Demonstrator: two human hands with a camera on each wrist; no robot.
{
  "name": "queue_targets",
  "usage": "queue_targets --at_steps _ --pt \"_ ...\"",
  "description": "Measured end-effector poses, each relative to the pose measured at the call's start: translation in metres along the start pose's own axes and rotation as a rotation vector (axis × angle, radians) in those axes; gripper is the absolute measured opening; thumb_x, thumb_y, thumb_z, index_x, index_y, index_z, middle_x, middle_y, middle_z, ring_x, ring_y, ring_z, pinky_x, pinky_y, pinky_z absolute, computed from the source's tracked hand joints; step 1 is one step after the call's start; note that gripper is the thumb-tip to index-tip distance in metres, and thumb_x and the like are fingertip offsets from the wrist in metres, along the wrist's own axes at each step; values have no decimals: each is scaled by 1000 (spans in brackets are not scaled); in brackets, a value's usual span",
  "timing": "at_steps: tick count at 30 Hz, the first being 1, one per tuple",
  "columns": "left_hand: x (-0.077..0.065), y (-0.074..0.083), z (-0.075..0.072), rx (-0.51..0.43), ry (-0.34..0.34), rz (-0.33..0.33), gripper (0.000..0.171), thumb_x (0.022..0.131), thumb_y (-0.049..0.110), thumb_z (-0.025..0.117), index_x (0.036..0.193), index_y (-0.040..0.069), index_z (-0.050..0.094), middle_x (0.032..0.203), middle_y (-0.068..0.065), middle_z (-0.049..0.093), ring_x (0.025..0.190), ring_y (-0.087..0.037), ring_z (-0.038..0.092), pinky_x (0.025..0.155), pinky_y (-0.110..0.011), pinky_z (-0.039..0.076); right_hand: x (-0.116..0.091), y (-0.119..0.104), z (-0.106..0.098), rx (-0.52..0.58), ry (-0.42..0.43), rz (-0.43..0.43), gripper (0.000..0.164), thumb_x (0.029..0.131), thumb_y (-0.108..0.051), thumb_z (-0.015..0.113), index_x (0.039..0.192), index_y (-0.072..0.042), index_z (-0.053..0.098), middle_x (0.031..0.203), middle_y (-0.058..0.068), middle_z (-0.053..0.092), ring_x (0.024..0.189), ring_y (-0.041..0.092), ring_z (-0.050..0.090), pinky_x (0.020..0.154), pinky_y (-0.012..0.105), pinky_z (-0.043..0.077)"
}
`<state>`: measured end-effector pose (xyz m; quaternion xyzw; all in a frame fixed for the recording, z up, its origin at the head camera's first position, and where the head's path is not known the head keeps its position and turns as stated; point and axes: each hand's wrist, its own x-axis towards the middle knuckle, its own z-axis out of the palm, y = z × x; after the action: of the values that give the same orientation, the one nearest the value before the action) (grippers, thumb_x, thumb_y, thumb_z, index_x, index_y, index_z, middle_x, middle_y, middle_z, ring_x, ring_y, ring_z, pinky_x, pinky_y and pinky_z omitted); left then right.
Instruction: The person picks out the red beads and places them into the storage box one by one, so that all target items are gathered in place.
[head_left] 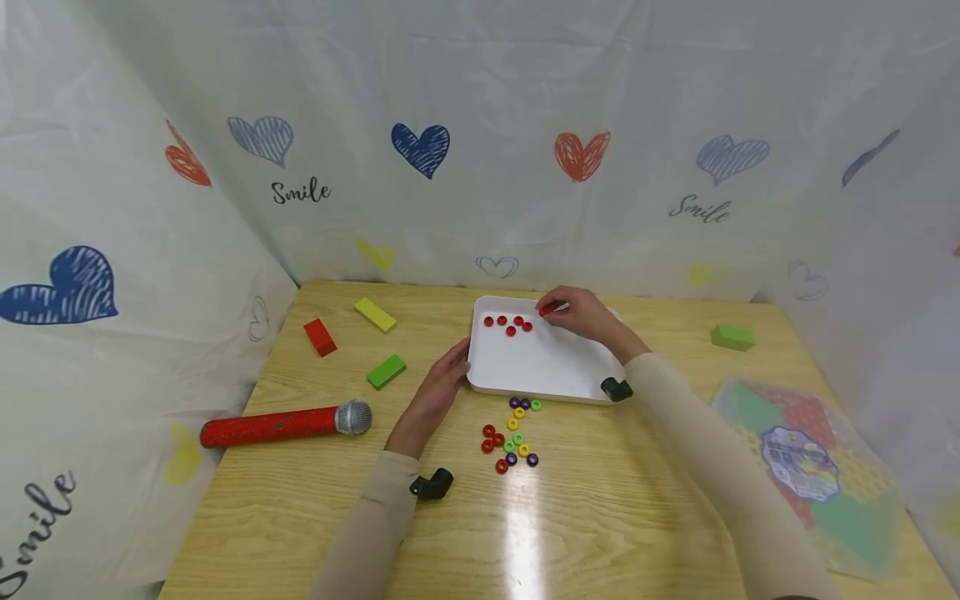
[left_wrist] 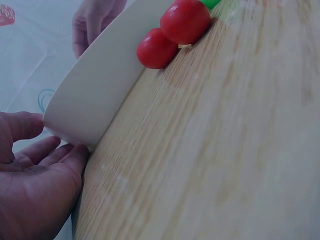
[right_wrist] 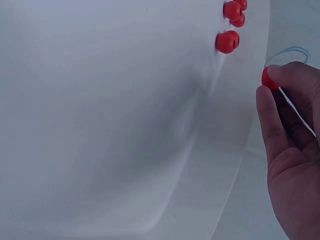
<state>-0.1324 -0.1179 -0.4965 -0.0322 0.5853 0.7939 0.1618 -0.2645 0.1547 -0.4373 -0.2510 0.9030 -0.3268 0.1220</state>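
My right hand pinches a small red ring bead between thumb and fingertips, over the far rim of the white tray. Several more red beads lie inside the tray, in its far left part. At the tray's left wall, my left hand holds the edge, thumb at the rim and fingers against the outer side, as the left wrist view shows. Just in front of the tray, loose beads are scattered on the table: red, yellow, green and purple.
On the left lie a red microphone and red, yellow and green blocks. Another green block and a patterned clear bag are on the right. A printed curtain hangs behind the table.
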Motion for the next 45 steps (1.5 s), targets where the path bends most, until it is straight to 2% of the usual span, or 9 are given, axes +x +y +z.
queue_targets --at_steps 10,22,33,39,45 --pt "0 -4 2 10 -19 2 51 103 9 38 153 12 27 159 -4 22 147 -16 17 120 -39 17 5 9 13 -42 -36 23 21 89 -8 68 110 -10 70 107 4 65 102 19 60 94 37 51" --pt "-3 -8 5 10 -25 -3 51 102 9 38 153 13 28 159 -5 22 147 -18 18 120 -40 17 -2 14 20 -129 -103 13 21 90 -4 66 110 -10 71 108 5 68 100 21 60 93 37 52" --pt "-3 -8 7 37 -21 -12 51 103 11 37 153 14 28 159 -3 23 146 -16 19 119 -39 18 -10 1 13 -126 -101 11 27 89 -4 66 115 -5 69 111 10 66 101 23 59 93 40 51" --pt "2 -7 2 59 -3 7 50 104 11 37 152 15 29 158 -1 26 146 -14 21 119 -39 20 -12 -15 7 -88 -84 -40 30 88 -7 69 119 -7 67 114 8 65 104 21 60 95 40 51" --pt "4 -4 0 55 10 -4 49 104 12 37 152 17 31 157 2 28 145 -12 22 119 -36 20 -24 -49 12 -30 -133 -201 31 87 -7 70 118 -6 67 115 10 66 105 20 61 90 36 54"
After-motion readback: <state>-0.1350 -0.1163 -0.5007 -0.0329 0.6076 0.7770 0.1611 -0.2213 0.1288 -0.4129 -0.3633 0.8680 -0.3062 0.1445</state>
